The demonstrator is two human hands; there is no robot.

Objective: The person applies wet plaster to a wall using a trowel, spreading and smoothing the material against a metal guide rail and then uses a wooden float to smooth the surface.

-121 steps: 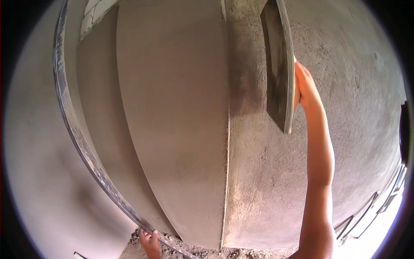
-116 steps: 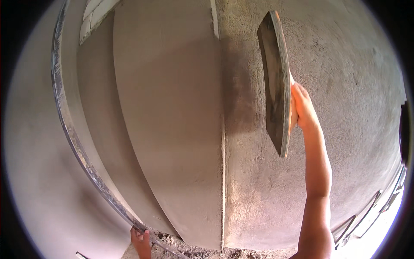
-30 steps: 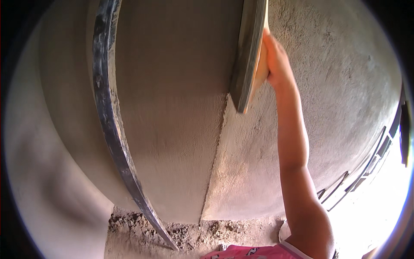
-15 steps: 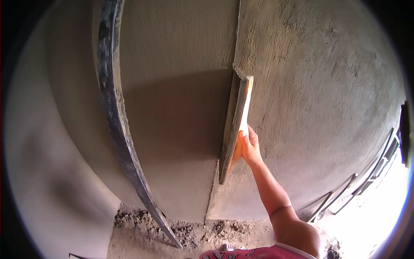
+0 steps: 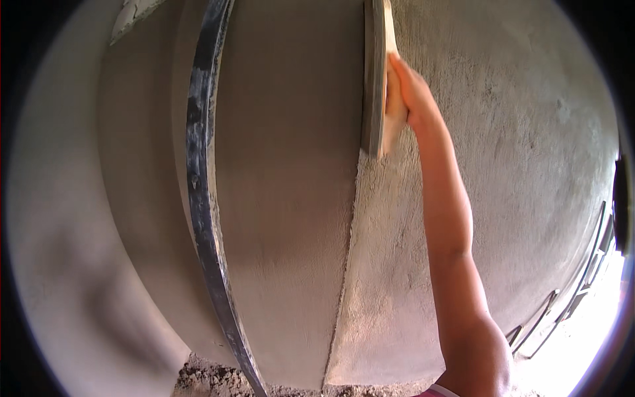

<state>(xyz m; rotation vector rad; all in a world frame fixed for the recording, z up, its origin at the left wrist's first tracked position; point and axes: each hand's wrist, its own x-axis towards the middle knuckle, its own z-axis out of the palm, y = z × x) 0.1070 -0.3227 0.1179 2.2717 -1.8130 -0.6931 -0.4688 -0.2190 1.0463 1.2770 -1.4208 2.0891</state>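
Observation:
My right hand point(image 5: 414, 91) is raised high on a plastered wall, its fingers closed round a plastering float point(image 5: 375, 86). The float stands almost upright, and its long side runs along the seam between a darker, smoother plaster strip point(image 5: 284, 198) on the left and rougher, lighter plaster point(image 5: 509, 145) on the right. Its top end reaches the upper edge of the view. The hand hides part of the grip. A ragged plaster edge point(image 5: 346, 264) continues below the float. My left hand is out of view.
A long dark straightedge bar point(image 5: 200, 139) stands against the wall to the left. Crumbled mortar point(image 5: 211, 376) lies at the wall's foot. At the far right, thin dark bars point(image 5: 582, 278) stand near a bright opening. Another wall face point(image 5: 59, 198) curves along the left.
My right hand has moved up the wall with the float, and the arm is stretched straighter. The view has tilted upward, so less of the floor shows.

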